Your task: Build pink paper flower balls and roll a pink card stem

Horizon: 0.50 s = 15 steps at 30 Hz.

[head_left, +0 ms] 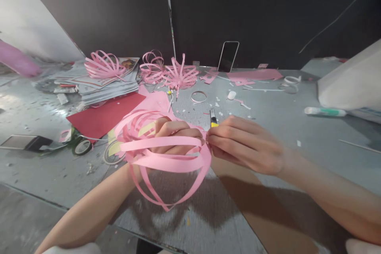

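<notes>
A pink paper-strip ball (166, 160), made of looped strips, is held above the table in front of me. My left hand (175, 137) reaches inside the loops, fingers curled around the gathered strips. At the ball's right side my right hand (247, 143) pinches the strip ends, its fingertips close to those of the left. Exactly what lies between the right fingertips is hidden. Just beyond the right fingers rests a utility knife (213, 118) with a yellow and black body, partly covered by the hand.
Finished-looking pink strip shapes (180, 74) stand at the back, one on a paper stack (110, 91). A phone (228, 56) leans on the dark panel. Red paper (104, 117), a tape roll (81, 147), a brown board (253, 202), a marker (325, 112) and scraps lie around.
</notes>
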Available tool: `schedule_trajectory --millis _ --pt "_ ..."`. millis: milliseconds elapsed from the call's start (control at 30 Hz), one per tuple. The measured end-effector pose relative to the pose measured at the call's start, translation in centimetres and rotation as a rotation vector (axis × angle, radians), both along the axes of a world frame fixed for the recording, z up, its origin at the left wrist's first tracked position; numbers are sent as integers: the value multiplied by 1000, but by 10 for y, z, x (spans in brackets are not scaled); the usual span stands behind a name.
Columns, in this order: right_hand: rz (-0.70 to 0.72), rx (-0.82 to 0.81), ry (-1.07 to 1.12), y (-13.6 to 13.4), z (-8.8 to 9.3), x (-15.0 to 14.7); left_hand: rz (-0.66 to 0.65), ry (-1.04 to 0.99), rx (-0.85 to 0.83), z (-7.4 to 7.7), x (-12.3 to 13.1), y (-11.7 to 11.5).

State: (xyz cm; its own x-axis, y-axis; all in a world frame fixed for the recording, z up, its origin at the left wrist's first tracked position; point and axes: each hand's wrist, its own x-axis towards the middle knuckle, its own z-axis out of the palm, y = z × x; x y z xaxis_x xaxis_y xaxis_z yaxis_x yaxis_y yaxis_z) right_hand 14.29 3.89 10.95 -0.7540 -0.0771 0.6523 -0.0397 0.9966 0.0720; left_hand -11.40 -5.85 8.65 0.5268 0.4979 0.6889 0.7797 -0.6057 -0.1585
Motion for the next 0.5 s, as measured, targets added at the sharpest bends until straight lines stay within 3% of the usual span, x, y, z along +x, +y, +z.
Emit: schedule_trajectory --millis 267,500 --pt "1 -9 24 -4 2 -2 54 36 -75 6 4 0" --pt "-8 -19 27 -11 4 -2 17 -35 -58 9 11 -2"
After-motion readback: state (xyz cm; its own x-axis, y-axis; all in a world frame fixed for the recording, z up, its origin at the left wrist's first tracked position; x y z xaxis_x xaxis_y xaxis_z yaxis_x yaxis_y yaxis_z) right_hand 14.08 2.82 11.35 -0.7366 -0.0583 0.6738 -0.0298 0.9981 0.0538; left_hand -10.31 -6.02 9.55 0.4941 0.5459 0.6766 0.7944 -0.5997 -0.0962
